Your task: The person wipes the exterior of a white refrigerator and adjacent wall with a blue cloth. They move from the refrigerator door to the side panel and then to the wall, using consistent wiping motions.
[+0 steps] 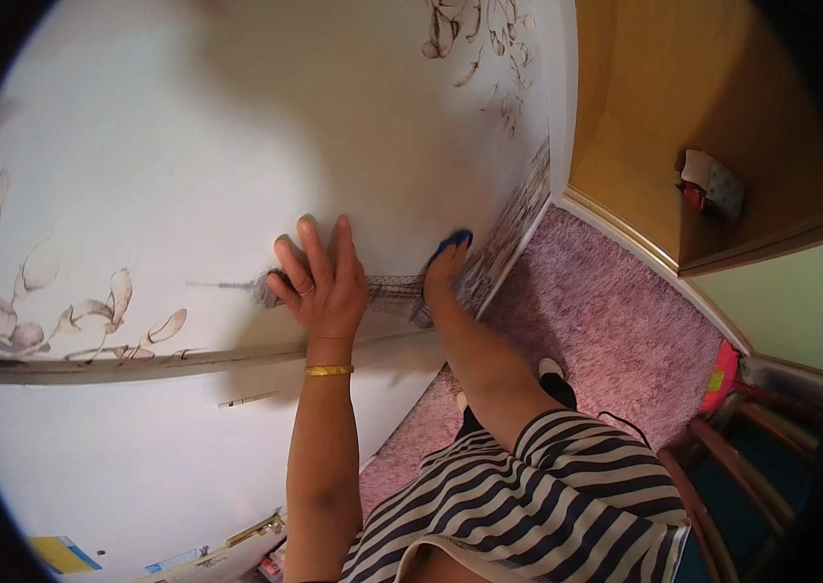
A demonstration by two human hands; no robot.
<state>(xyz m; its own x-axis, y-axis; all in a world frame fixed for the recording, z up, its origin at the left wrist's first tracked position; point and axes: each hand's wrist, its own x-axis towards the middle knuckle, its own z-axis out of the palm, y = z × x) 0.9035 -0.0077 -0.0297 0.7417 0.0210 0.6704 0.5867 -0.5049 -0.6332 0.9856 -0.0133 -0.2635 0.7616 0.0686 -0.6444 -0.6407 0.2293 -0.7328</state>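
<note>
My left hand [324, 288] rests with its fingers spread on a pale printed panel [236, 182], over the upper part of a drawn lattice tower [393, 286]. It wears a ring and holds nothing; a gold bracelet [329, 371] circles the wrist. Lower down, near the base of the tower, my right hand [445, 266] presses a blue cloth [461, 237] against the same panel. Most of the cloth is hidden under the hand. Brownish flower drawings [116, 302] decorate other parts of the panel.
A white door [142, 452] with a gold lock plate [255, 528] adjoins the panel. Pink shaggy carpet [600, 291] lies underfoot. On the right, an open wooden cabinet [622, 95] holds a small bundle [711, 182]. Reddish furniture bars [739, 459] stand at lower right, near a bright pink item [721, 375].
</note>
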